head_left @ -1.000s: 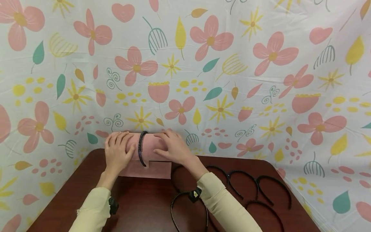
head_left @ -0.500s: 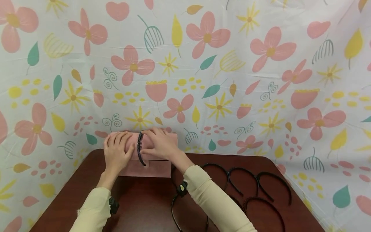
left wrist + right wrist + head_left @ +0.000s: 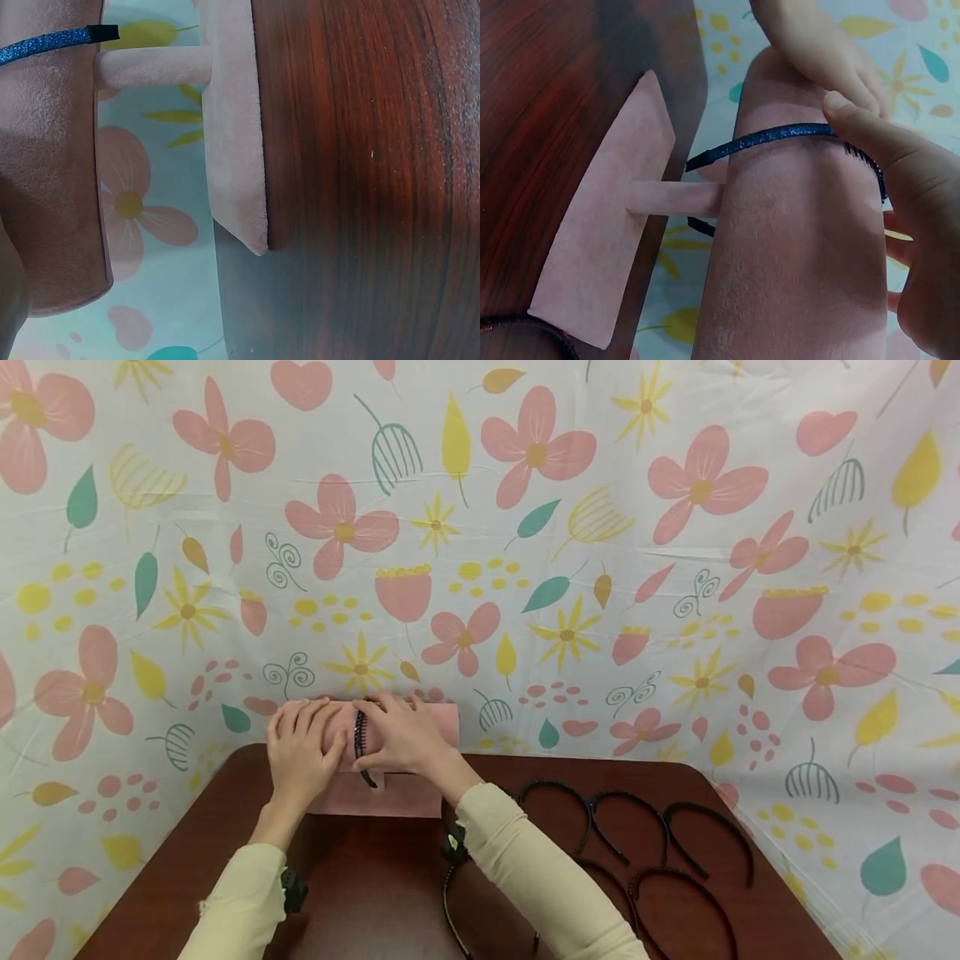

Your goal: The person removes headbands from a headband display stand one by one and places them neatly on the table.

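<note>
A pink plush headband stand (image 3: 444, 727), a padded roll on a short post and flat base, stands at the back of the table. One dark blue glittery headband (image 3: 772, 136) with comb teeth sits over its roll. My left hand (image 3: 303, 747) holds the roll's left end, fingers over the top and thumb in front. My right hand (image 3: 408, 735) is at the headband, thumb against its front and fingers over the top of the roll. In the right wrist view the thumb touches the band's edge; the other fingers are partly hidden behind the roll. The left wrist view shows one headband tip beside the post.
Several dark headbands lie on the table's right side, among them a black headband (image 3: 712, 827) at the far right and another headband (image 3: 693, 893) nearer. My right forearm covers some of them. A floral cloth (image 3: 480, 568) hangs behind the brown table (image 3: 360, 877).
My right hand has moved left along the roll from its right part to the headband. The headband has shifted slightly left. My left hand stays at the roll's left end.
</note>
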`<state>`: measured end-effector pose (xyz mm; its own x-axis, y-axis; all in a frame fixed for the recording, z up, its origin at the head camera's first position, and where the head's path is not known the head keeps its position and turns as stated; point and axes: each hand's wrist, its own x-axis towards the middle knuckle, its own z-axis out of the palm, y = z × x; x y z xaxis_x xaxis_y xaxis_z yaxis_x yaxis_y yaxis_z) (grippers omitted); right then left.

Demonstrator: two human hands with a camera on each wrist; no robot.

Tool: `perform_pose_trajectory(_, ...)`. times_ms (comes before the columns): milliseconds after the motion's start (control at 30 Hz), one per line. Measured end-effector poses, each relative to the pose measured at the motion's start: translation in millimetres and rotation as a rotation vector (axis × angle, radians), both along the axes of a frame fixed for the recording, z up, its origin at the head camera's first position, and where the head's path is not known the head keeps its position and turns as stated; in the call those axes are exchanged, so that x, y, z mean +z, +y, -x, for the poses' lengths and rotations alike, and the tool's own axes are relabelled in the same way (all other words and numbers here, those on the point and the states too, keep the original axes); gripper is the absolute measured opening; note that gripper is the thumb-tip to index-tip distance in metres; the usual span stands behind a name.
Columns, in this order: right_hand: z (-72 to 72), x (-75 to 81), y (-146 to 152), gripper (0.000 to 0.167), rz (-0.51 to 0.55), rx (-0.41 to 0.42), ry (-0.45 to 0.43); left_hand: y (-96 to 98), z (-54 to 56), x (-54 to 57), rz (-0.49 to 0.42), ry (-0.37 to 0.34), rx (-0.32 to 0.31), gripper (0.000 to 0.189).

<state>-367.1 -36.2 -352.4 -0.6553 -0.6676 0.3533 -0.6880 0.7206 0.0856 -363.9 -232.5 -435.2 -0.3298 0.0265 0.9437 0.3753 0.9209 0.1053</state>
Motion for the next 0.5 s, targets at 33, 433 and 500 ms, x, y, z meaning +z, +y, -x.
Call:
perform_pose_trajectory(33, 0.9, -0.9, -1.3, 0.099, -0.006, -0.002, 0.008, 0.0, -0.1, 0.2, 0.0, -0.001, 0.0, 0.047)
perform_pose_trajectory(433, 9.2, -8.8, -9.4, 0.112, -0.107, -0.045, 0.078, -0.2, 0.8, -0.8, -0.016, -0.022, -0.018, 0.049)
perform_pose_trajectory(500, 9.3, -9.5, -9.6, 0.112, -0.123, -0.044, 0.091, -0.4, 0.9, -1.1, -0.014, -0.024, -0.015, 0.049)
